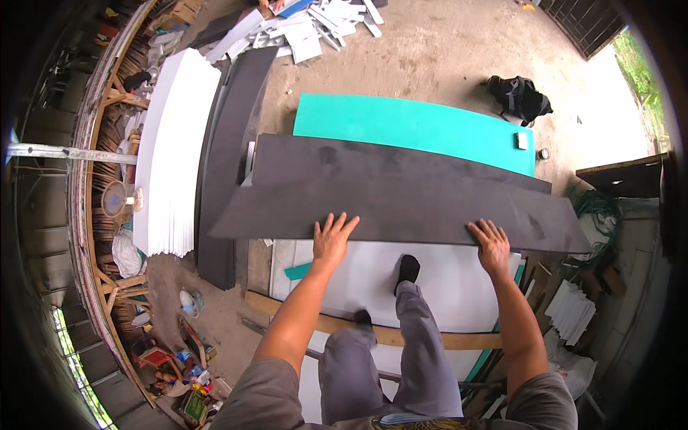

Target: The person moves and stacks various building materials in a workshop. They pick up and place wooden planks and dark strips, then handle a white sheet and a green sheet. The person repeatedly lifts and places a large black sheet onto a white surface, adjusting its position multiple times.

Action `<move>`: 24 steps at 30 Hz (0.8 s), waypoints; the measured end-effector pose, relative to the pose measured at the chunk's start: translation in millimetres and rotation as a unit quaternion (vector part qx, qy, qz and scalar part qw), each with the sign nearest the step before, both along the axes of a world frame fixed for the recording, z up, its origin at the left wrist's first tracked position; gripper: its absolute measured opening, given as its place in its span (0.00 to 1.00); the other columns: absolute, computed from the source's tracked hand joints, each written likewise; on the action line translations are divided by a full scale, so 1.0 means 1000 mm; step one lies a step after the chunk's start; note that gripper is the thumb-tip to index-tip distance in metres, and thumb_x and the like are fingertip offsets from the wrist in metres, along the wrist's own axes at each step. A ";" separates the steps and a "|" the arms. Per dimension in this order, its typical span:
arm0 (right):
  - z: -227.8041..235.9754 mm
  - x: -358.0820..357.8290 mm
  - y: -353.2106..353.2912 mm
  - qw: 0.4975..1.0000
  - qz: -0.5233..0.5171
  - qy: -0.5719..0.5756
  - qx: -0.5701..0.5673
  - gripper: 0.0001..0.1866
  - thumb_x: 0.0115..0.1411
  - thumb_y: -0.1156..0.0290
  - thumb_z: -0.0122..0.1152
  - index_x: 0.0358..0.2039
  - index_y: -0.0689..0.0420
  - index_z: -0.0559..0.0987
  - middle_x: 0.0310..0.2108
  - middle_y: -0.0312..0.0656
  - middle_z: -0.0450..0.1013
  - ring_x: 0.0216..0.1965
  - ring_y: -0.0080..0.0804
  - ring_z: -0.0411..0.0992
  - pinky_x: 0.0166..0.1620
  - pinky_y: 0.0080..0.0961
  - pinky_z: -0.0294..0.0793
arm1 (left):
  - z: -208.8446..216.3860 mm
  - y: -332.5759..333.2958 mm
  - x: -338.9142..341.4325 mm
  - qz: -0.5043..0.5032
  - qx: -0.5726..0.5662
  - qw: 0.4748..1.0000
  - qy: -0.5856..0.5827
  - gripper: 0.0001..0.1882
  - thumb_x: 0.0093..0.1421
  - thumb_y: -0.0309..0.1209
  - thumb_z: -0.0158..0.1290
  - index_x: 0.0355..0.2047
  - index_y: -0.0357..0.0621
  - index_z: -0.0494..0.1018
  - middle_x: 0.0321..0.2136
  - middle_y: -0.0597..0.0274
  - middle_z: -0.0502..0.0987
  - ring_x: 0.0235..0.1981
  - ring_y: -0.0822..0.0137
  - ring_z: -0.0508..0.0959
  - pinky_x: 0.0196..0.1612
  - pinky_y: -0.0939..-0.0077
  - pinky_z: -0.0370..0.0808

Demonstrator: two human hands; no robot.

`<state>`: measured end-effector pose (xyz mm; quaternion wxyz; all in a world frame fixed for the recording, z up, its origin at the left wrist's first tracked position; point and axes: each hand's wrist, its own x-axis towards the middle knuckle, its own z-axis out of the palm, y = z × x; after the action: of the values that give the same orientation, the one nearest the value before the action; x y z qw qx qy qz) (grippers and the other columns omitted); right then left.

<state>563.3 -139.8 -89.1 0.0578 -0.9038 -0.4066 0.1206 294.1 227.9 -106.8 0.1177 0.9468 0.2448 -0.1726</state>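
A long dark grey board (pixel 408 211) lies crosswise in front of me, overlapping another dark board (pixel 401 165) behind it. On its near edge, left of the middle, my left hand (pixel 332 242) rests with spread fingers on the upper face. My right hand (pixel 492 245) lies farther right along that same edge, its fingers stretched out over the surface. Both palms reach back past the edge, and the board's underside is hidden. Beyond the dark boards lies a turquoise board (pixel 401 118). White sheet material (pixel 387 287) shows below the near edge, around my feet.
A stack of white panels (pixel 172 158) and long dark boards (pixel 233 129) line the left. White offcuts (pixel 308 36) are heaped at the back. A black bag (pixel 519 99) sits at the far right. Close to my legs runs a wooden beam (pixel 430 340). Green hose (pixel 598 215) lies coiled right.
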 end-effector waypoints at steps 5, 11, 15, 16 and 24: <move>-0.075 0.027 0.038 0.998 -0.029 -0.056 -0.007 0.37 0.61 0.80 0.52 0.67 0.29 0.72 0.70 0.38 0.65 0.72 0.41 0.61 0.71 0.50 0.60 | -0.057 0.053 0.057 -0.025 0.057 0.996 -0.058 0.44 0.59 0.19 0.56 0.71 0.78 0.61 0.71 0.61 0.62 0.72 0.50 0.60 0.70 0.31 0.56; -0.194 0.019 0.060 0.986 -0.076 0.043 -0.144 0.49 0.62 0.84 0.48 0.75 0.19 0.53 0.77 0.48 0.49 0.77 0.45 0.49 0.74 0.49 0.53 | -0.171 0.075 0.081 -0.023 0.008 0.996 0.090 0.53 0.60 0.13 0.48 0.75 0.87 0.47 0.77 0.59 0.47 0.77 0.50 0.47 0.73 0.31 0.49; -0.228 -0.010 0.066 0.963 -0.124 0.085 -0.223 0.50 0.65 0.82 0.48 0.75 0.15 0.46 0.78 0.47 0.45 0.78 0.43 0.45 0.72 0.52 0.55 | -0.202 0.065 0.077 -0.034 -0.020 0.985 0.166 0.50 0.64 0.16 0.48 0.74 0.87 0.46 0.77 0.54 0.46 0.77 0.46 0.47 0.70 0.28 0.55; -0.232 -0.013 0.066 0.960 -0.131 0.080 -0.236 0.50 0.66 0.82 0.49 0.75 0.15 0.46 0.78 0.46 0.45 0.78 0.43 0.45 0.72 0.54 0.56 | -0.208 0.064 0.071 -0.036 -0.017 0.986 0.161 0.49 0.65 0.17 0.48 0.74 0.87 0.47 0.77 0.52 0.46 0.77 0.44 0.47 0.68 0.26 0.58; -0.243 -0.003 0.078 0.956 -0.101 0.026 -0.275 0.50 0.68 0.76 0.50 0.76 0.14 0.38 0.78 0.51 0.44 0.77 0.50 0.47 0.68 0.61 0.60 | -0.239 0.077 0.058 -0.103 0.079 0.979 0.159 0.47 0.68 0.23 0.49 0.75 0.88 0.42 0.76 0.49 0.47 0.75 0.41 0.51 0.61 0.30 0.71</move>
<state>560.2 -62.2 -332.5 -0.1711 -0.9176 -0.2627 0.2445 351.6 304.5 -345.7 -0.0162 0.9337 0.1739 -0.3125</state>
